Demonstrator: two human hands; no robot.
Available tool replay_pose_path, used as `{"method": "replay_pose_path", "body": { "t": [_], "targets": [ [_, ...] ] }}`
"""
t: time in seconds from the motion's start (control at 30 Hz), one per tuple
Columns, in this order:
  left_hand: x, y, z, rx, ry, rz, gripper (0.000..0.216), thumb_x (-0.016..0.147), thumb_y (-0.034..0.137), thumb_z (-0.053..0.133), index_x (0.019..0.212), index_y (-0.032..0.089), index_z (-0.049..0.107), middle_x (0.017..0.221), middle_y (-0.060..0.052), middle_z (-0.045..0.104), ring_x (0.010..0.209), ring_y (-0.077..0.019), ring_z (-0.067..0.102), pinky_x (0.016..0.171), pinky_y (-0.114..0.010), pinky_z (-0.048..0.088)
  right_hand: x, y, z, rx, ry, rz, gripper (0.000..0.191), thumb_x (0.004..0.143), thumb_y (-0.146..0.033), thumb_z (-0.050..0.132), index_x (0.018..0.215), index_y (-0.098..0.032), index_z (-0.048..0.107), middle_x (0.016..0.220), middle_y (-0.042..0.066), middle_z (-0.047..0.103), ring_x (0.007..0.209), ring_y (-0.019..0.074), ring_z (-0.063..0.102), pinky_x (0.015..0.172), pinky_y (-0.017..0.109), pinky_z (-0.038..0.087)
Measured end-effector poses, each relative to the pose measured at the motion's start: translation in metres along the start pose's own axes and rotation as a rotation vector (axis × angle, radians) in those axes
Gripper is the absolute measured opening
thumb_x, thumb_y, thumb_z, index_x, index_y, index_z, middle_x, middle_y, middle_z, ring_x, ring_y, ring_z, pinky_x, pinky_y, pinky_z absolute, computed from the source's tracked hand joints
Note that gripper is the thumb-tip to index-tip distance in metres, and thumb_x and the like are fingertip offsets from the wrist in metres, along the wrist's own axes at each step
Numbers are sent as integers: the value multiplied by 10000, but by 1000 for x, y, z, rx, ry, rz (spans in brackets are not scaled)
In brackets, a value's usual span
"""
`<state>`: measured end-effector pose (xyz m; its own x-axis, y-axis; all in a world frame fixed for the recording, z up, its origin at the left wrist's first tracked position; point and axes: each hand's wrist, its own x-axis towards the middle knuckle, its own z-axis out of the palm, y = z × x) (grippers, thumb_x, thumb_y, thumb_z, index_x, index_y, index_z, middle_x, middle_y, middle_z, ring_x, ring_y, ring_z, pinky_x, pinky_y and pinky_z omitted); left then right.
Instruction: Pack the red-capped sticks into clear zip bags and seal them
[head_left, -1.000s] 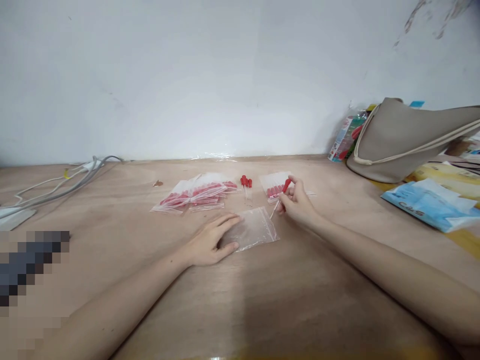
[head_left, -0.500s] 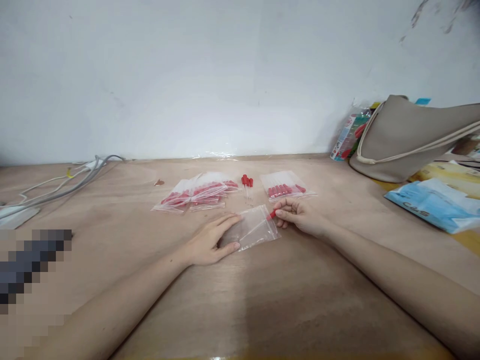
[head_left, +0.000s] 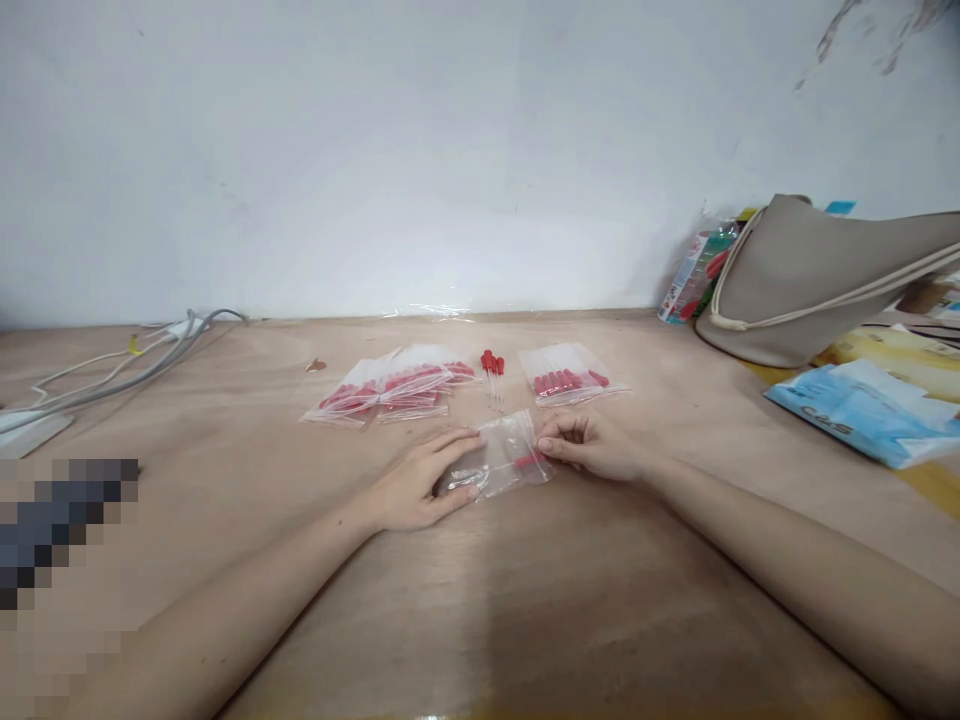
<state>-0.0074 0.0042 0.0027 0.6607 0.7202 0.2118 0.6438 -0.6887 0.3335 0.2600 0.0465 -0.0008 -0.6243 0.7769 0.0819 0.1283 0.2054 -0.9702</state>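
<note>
A clear zip bag (head_left: 498, 466) lies on the table between my hands. My left hand (head_left: 420, 480) holds its left side, with the fingers at the upper edge and the thumb at the lower one. At the bag's right, open end, my right hand (head_left: 581, 445) pinches the end of a small red-handled tool (head_left: 528, 460). The tool's front part shows through the plastic, inside the bag. Just beyond lie several loose tools (head_left: 493, 365) with red handles and thin, pale shafts. Their exact kind is too small to make out.
Filled zip bags (head_left: 390, 385) overlap at the back left of centre; another filled bag (head_left: 570, 375) lies right of the loose tools. Grey cables (head_left: 176, 350) run along the left. A beige handbag (head_left: 810, 275) and a blue tissue pack (head_left: 855, 415) are at right.
My right hand has moved slightly left and pushed the red-handled tool further into the zip bag. My left hand has stayed on the bag.
</note>
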Motion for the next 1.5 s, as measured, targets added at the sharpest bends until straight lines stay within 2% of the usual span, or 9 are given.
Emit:
{"method": "replay_pose_path", "body": {
  "t": [0.13, 0.27, 0.57, 0.8, 1.03, 1.2, 1.27, 1.37, 1.5],
  "targets": [
    [-1, 0, 0, 1, -2, 4, 507, 870, 398, 502, 1333, 218, 398, 1376, -94, 427, 1280, -253, 383, 1053, -439, 349, -4, -3, 12, 50, 25, 120, 299, 681, -454, 691, 704, -157, 670, 588, -14, 580, 544, 91, 491, 529, 232, 375],
    [-1, 1, -1, -7, -4, -7, 516, 867, 399, 509, 1339, 227, 389, 1382, -88, 422, 1277, -251, 387, 1054, -442, 348, -5, -6, 21, 119, 183, 247, 306, 557, -408, 778, 677, -155, 653, 607, -2, 619, 545, 100, 512, 521, 237, 372],
    [-1, 0, 0, -37, 2, -2, 550, 853, 418, 531, 1341, 214, 382, 1373, -96, 433, 1278, -253, 385, 1058, -446, 339, -7, -11, 22, 169, 284, 275, 351, 560, -424, 765, 651, -173, 536, 607, -27, 591, 580, 103, 534, 578, 246, 403],
    [-2, 1, 0, -53, 12, 13, 566, 843, 415, 544, 1341, 202, 378, 1353, -106, 456, 1259, -258, 410, 1049, -451, 350, -6, -8, 17, 103, 85, 132, 370, 655, -501, 691, 705, -191, 495, 564, -53, 507, 520, 85, 448, 515, 231, 336],
    [-2, 1, -1, -52, -11, -2, 587, 838, 436, 549, 1352, 215, 371, 1385, -94, 422, 1287, -262, 376, 1067, -439, 331, -4, -5, 12, 65, 49, -11, 369, 731, -537, 610, 740, -204, 452, 695, -15, 542, 656, 122, 512, 640, 274, 407],
    [-1, 0, -2, -37, -17, -8, 611, 831, 452, 556, 1360, 215, 362, 1395, -96, 410, 1292, -267, 368, 1068, -448, 325, -2, 0, 11, 28, 126, 0, 298, 739, -444, 623, 777, -207, 447, 623, -40, 501, 558, 107, 476, 546, 252, 394],
    [-2, -1, -1, -31, -20, -5, 611, 833, 454, 552, 1360, 208, 362, 1394, -103, 410, 1290, -268, 370, 1064, -454, 329, 4, -1, 7, -37, 246, -10, 265, 736, -411, 618, 791, -203, 464, 634, -32, 516, 549, 111, 484, 532, 254, 404],
    [-2, -2, -1, -23, -29, -7, 599, 836, 459, 546, 1357, 219, 374, 1407, -104, 391, 1293, -269, 369, 1063, -461, 327, 23, -7, -2, -331, 426, -55, 146, 743, -317, 591, 755, -187, 525, 670, -2, 563, 589, 124, 513, 568, 261, 418],
    [-3, -2, 0, -21, -51, -19, 566, 837, 457, 545, 1338, 228, 415, 1431, -98, 358, 1304, -269, 356, 1072, -464, 314, 66, -21, -7, -706, 494, 61, 39, 737, -205, 561, 747, -177, 586, 775, 43, 648, 748, 170, 588, 701, 281, 434]
  ]
}}
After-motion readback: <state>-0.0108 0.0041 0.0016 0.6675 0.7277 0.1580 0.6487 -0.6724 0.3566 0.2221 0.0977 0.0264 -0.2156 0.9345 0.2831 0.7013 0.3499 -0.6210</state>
